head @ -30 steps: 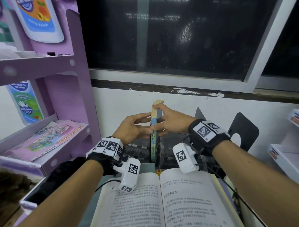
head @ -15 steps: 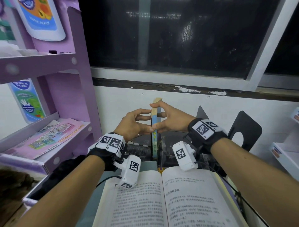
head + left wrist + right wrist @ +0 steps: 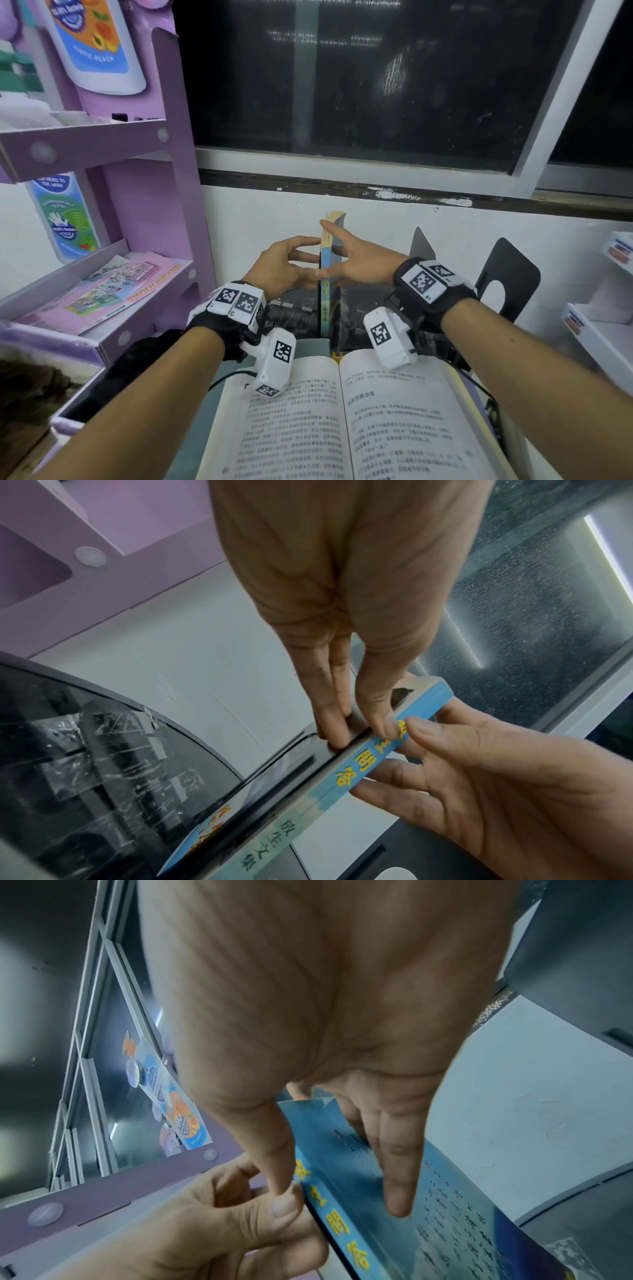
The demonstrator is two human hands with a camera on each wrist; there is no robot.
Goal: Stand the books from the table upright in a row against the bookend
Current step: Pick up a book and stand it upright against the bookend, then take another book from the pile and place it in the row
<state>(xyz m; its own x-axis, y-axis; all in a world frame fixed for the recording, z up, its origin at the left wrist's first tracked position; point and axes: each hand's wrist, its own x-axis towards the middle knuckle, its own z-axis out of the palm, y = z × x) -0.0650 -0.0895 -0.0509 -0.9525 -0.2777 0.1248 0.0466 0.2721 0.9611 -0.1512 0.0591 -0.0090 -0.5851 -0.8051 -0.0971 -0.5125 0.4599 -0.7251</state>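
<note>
A thin blue book (image 3: 327, 303) stands upright on its lower edge in the middle, spine toward me. My left hand (image 3: 306, 260) is on its left: the thumb touches the spine and straight fingertips (image 3: 337, 739) press a thin black plate (image 3: 308, 764) lying flat against the left cover. My right hand (image 3: 342, 253) holds the blue book (image 3: 455, 1221), thumb on the spine (image 3: 356, 772), fingers flat on the right cover. A black bookend (image 3: 513, 270) stands apart at the right. An open book (image 3: 342, 418) lies flat in front.
A purple display shelf (image 3: 164, 205) with leaflets stands close on the left. A grey bookend plate (image 3: 419, 243) rises behind my right wrist. White racks (image 3: 599, 329) line the right edge. A white wall and dark window close off the back.
The book has stayed upright in place. My left fingers have spread and straightened a little, and my right index finger has stretched up toward the book's top.
</note>
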